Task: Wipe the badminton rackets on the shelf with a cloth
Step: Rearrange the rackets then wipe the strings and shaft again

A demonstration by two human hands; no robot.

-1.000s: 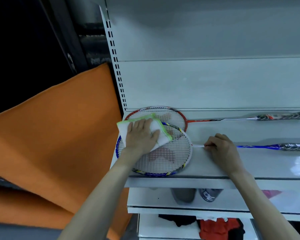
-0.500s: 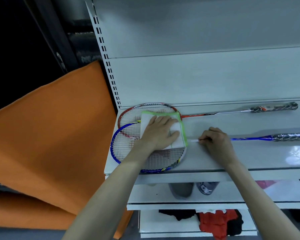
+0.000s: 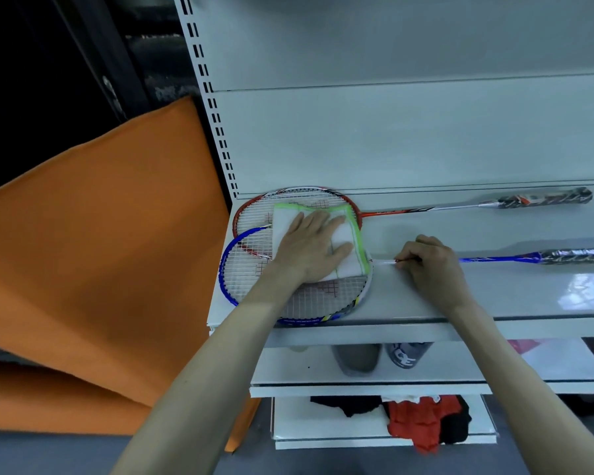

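The cloth point(image 3: 318, 240) has slid from the left part of the blue racket point(image 3: 297, 289) head to its far right part, also covering some of the red racket point(image 3: 299, 200) behind, so the wipe is under way across the strings. The left hand point(image 3: 311, 248) presses it flat with spread fingers; the right hand point(image 3: 429, 264) pinches the blue shaft. On the shelf point(image 3: 494, 296): two rackets, one cloth, two hands.

1. No text is showing clearly enough to read.
2. White letters are showing on a dark bottle point(image 3: 406, 354) under the shelf point(image 3: 494, 303), too cut off to make out.
3. Print along the blue racket point(image 3: 240, 269) rim is blurring.
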